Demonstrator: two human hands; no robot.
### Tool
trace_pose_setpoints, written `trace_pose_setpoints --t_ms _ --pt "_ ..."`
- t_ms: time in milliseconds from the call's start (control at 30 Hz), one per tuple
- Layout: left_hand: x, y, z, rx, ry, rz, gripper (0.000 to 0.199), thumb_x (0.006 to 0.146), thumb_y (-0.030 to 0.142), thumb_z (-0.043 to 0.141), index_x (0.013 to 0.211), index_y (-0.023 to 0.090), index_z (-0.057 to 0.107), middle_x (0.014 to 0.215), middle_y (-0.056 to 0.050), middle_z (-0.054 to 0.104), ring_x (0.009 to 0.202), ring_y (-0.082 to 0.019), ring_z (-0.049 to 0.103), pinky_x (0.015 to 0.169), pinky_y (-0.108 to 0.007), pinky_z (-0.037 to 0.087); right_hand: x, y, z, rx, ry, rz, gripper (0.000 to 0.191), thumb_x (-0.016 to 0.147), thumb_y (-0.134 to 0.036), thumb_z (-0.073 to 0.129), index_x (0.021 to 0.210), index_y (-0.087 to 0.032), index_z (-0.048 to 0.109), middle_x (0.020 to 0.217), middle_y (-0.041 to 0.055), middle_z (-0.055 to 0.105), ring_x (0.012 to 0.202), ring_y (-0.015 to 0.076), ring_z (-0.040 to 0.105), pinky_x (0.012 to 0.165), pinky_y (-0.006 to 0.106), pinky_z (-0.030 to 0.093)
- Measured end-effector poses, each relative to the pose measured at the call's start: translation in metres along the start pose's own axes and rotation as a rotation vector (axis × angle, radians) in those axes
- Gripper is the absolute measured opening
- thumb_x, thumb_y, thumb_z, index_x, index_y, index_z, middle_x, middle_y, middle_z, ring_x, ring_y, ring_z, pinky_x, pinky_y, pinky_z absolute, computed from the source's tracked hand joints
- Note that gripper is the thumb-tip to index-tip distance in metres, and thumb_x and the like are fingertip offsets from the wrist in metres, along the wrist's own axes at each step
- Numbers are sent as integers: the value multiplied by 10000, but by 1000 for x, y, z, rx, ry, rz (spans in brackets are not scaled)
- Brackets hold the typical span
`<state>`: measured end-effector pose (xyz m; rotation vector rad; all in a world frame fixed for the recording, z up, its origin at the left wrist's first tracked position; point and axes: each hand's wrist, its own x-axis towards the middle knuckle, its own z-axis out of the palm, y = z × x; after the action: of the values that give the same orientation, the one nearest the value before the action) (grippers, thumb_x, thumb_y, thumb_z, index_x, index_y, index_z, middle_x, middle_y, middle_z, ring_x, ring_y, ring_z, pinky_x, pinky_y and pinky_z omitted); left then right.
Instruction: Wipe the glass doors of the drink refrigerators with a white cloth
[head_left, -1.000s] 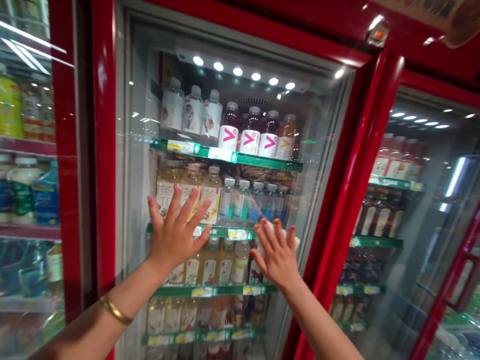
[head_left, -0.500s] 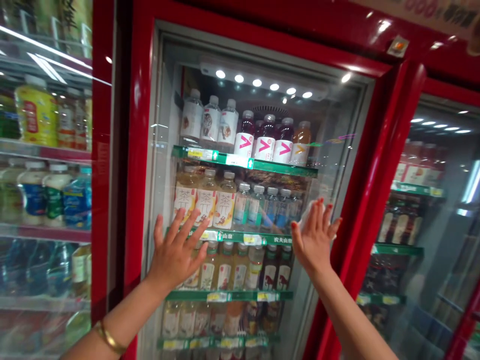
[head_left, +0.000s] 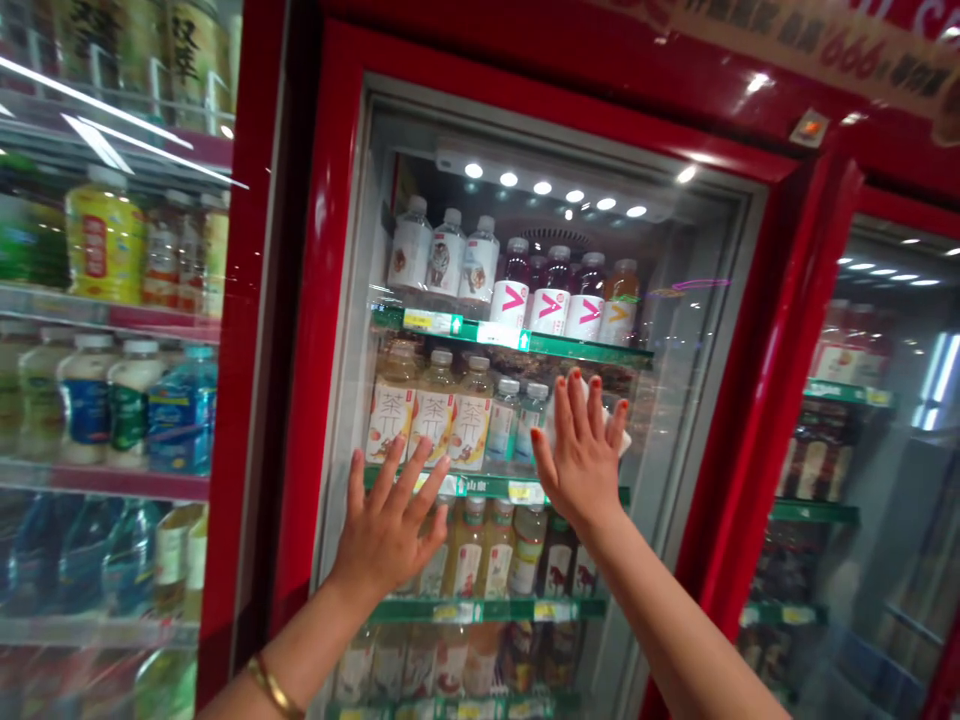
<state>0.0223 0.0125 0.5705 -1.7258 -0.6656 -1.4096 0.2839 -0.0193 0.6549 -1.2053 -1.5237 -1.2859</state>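
My left hand (head_left: pixel 390 530), fingers spread, is at the glass door (head_left: pixel 690 300) of a red drinks cooler, low on its left side. A gold bangle (head_left: pixel 276 686) circles that wrist. To its right, my right hand (head_left: pixel 583 455) holds a white cloth (head_left: pixel 626 440) flat against the same glass. Its fingers are stretched over the cloth, which shows only past the fingers' edges; whether it is paper or fabric I cannot tell. Behind the glass stand tea bottles (head_left: pixel 433 410) and, a shelf higher, bottles with a pink V (head_left: pixel 551 300).
The cooler's red frame (head_left: pixel 337 200) surrounds the door. Another cooler with yellow (head_left: pixel 105 240) and blue-labelled bottles (head_left: pixel 86 390) stands at the left. A further glass-fronted cooler (head_left: pixel 900 440) is at the right. Light reflections cross the glass.
My right hand has slid left across the glass with the white cloth, nearer my left hand. The view has shifted, so the cooler appears farther right; my left hand stays low at the door's left.
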Motion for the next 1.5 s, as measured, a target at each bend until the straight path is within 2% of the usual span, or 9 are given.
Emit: trace_pose_setpoints --t_ms 100,233,467,700,900,1100,1233,1333,1500 --pt "-5 -1 -5 -47 53 2 772 978 272 711 1694 262 422 1651 -95 579 1688 -245 330 1428 -585 179 27 -36 3 60 -70 -102 878 1110 -436 498 1780 -288 -51 1849 22 222 1741 325 77 1410 704 85" --pt "-28 -2 -11 -100 49 -83 770 997 238 688 1708 247 394 1665 -106 562 1678 -226 350 1429 -550 191 -7 -55 3 149 -136 -589 736 1104 -492 509 1765 -356 214 1793 -87 360 1740 204 129 1449 543 -1" --pt "-58 -4 -11 -127 53 -67 817 996 272 679 1736 254 333 1748 -45 439 1699 -227 299 1442 -549 135 29 -43 6 41 0 20 809 1129 -421 436 1781 -314 -31 1831 15 249 1731 335 144 1382 760 27" --pt "-62 -5 -14 -148 162 -79 794 1017 267 575 1754 246 281 1822 5 283 1711 -215 262 1449 -516 126 14 -89 6 125 -51 -701 603 1125 -536 417 1694 -337 425 1777 -119 378 1746 167 24 1433 533 -109" --pt "-60 -4 -8 -110 88 -72 801 1016 334 629 1744 224 313 1791 -39 344 1709 -233 273 1450 -545 117 73 -83 7 76 2 -162 806 1122 -452 457 1788 -264 44 1827 13 276 1741 302 103 1407 693 -42" --pt "-58 -2 -2 -41 109 -107 756 984 286 685 1689 230 416 1770 -79 420 1696 -259 306 1445 -544 178 65 -108 10 99 -57 -680 620 1126 -440 430 1731 -334 340 1805 -135 303 1747 176 28 1426 548 -136" --pt "-58 1 0 -27 105 -131 701 981 302 691 1648 232 485 1677 -79 557 1684 -252 338 1448 -539 175 68 -59 3 53 9 -388 680 1135 -503 417 1766 -370 203 1818 -94 294 1747 236 76 1420 616 -102" --pt "-59 1 0 -28 102 -138 726 988 316 692 1671 246 458 1683 -72 547 1684 -246 338 1447 -553 168 88 -68 2 39 29 -153 732 1130 -493 441 1780 -343 138 1834 -39 276 1741 330 99 1397 733 -21" --pt "-58 -3 -2 -27 60 -122 777 1037 478 640 1735 296 350 1797 -46 343 1728 -272 206 1444 -621 55 46 -101 9 57 -48 -579 625 1120 -508 443 1726 -389 345 1802 -142 328 1751 230 44 1413 612 -132"
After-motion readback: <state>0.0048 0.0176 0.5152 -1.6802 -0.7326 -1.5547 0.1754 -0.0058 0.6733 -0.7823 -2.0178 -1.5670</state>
